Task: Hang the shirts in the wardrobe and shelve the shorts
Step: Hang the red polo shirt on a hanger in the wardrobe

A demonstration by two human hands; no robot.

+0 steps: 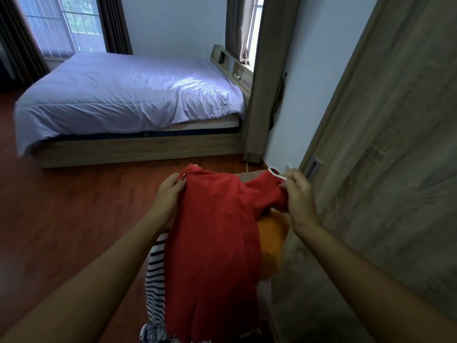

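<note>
Two hands, left hand [168, 194], right hand [298, 194], gripping one red shirt [212, 243]

Head-worn view, facing forward — downward, close over hands [232, 194]

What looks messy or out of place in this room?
Only the clothes: a striped cloth and something orange sit bunched up below the red shirt held by the left hand and right hand. The bed looks tidy.
</note>
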